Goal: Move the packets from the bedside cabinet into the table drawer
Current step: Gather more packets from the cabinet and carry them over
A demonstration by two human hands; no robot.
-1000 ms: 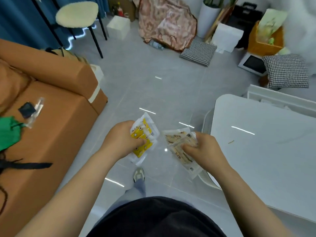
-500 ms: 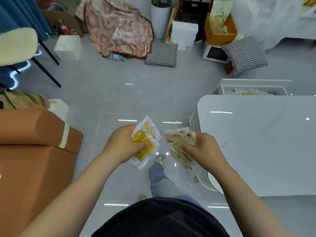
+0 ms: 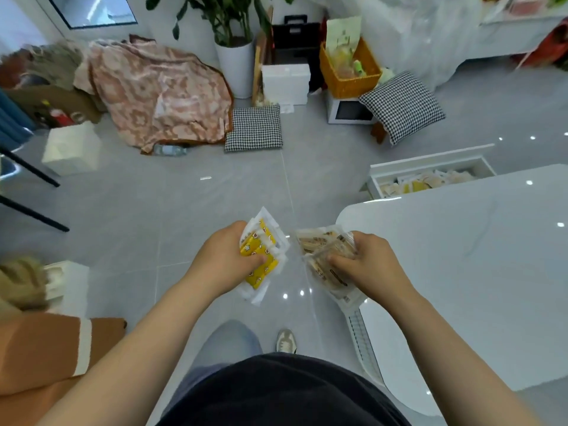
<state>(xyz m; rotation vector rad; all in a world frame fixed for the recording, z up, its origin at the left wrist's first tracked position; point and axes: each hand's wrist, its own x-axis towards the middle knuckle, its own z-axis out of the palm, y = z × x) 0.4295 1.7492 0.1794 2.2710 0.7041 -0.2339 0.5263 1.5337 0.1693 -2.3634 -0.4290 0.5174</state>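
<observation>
The left hand [image 3: 226, 256] grips yellow packets [image 3: 261, 253], the right hand [image 3: 365, 265] beige packets [image 3: 322, 256]; the open table drawer [image 3: 427, 167] ahead seemingly holds more.

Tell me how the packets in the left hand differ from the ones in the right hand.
Colour: the left packets are bright yellow with white edges; the right packets are pale tan.
Place: the left packets are over the floor; the right packets are beside the corner of the table.
Both are small bundles, gripped by the left hand and the right hand.
</observation>
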